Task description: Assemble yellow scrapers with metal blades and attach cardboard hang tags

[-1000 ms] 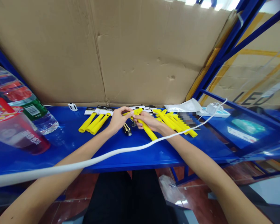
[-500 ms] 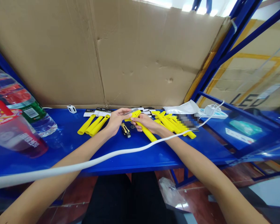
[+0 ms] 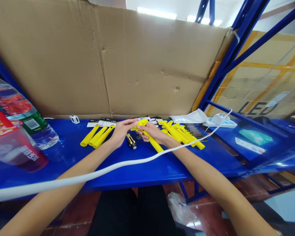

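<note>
My right hand [image 3: 153, 132] is closed around a yellow plastic handle [image 3: 151, 141], whose lower end points down toward me on the blue shelf table [image 3: 162, 167]. My left hand [image 3: 123, 128] reaches across, its fingertips on the handle's upper end [image 3: 142, 123]. Between my wrists lies a black-and-yellow screwdriver [image 3: 131, 141], near a few tiny dark screws [image 3: 138, 136]. Several yellow handles [image 3: 97, 135] lie left of my hands, and a tangled pile of them [image 3: 179, 135] lies to the right.
A white cable [image 3: 88, 177] crosses above both forearms. A plastic cup [image 3: 14, 146] and water bottle [image 3: 43, 136] stand at the left. Black-and-white packaged cards [image 3: 103, 122], a white bag [image 3: 189, 116] and a power strip [image 3: 222, 122] line the back, before a cardboard sheet [image 3: 100, 62].
The view has tilted, so the table sits lower in the frame. My hands have drawn closer around the handle's upper end, and the silver piece visible there earlier is now hidden.
</note>
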Demonstrator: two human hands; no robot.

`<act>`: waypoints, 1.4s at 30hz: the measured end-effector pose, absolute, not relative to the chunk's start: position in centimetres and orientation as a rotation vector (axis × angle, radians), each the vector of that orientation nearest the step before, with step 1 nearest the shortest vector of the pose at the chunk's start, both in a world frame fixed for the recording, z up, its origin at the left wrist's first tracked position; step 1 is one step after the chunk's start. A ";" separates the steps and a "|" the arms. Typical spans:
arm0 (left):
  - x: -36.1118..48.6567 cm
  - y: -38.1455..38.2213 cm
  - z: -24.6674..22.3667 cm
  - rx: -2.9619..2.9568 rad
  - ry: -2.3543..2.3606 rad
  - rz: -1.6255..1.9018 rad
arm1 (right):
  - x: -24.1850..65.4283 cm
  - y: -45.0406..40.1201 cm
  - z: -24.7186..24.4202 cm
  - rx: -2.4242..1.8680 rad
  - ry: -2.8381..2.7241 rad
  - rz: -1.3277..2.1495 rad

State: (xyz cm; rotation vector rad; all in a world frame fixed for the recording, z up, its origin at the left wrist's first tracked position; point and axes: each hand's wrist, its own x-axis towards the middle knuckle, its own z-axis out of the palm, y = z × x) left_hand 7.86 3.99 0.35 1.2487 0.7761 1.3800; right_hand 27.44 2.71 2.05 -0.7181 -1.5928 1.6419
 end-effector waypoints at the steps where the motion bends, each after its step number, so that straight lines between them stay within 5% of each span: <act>1: 7.9 4.0 0.4 1.251 0.773 1.379 | 27.4 2.8 2.0 -0.717 -1.590 1.640; 42: 8.1 3.6 0.4 1.363 0.801 1.348 | 27.5 3.0 1.9 -0.700 -1.503 1.761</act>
